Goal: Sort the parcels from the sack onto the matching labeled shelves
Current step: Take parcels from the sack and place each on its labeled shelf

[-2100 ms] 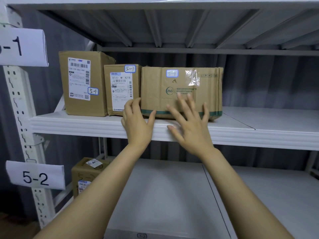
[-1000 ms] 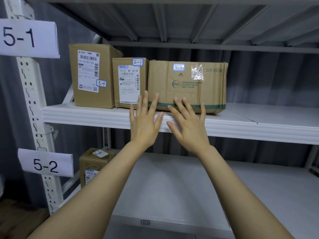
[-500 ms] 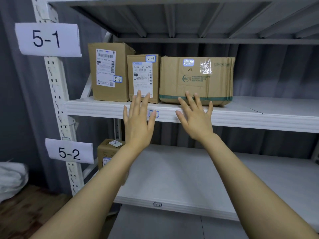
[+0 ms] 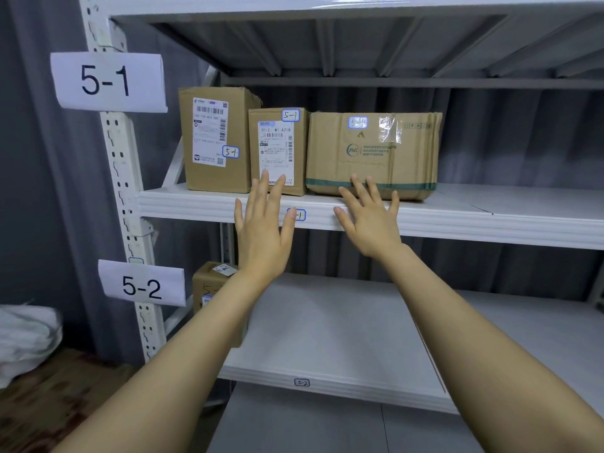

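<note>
The wide parcel (image 4: 372, 152) sits beside two smaller parcels (image 4: 277, 148) at the left end of the upper shelf (image 4: 490, 227), by its front edge, since all bear 5-1 tags (matching the post's sign (image 4: 108, 81)). Left hand (image 4: 261, 237) and right hand (image 4: 371, 222) hover flat there, fingers straight, grasping nothing

Upper shelf (image 4: 490, 220): white painted metal, smooth, faint sheen along the front lip.
Lower shelf (image 4: 359, 322): same painted metal, matt grey-white.
Upright post (image 4: 124, 178), left: white painted metal, punched with slots.
Tall box (image 4: 209, 178), middle box (image 4: 300, 158), wide box (image 4: 372, 165): brown cardboard, matt. The wide box is creased, with a dull green tape band (image 4: 408, 186) low down and a glossy clear tape patch (image 4: 389, 129) near its top.
Shipping labels (image 4: 209, 132): white paper, smooth.
Sign 5-1 (image 4: 108, 81), sign 5-2 (image 4: 142, 284): white paper, matt, curled edges.
Curtain (image 4: 523, 135), far: grey cloth, pleated, matt.
Sack (image 4: 26, 341), near left: white, crumpled, cloth-like.
Floor (image 4: 49, 403): brown, wood-like, blurred.
</note>
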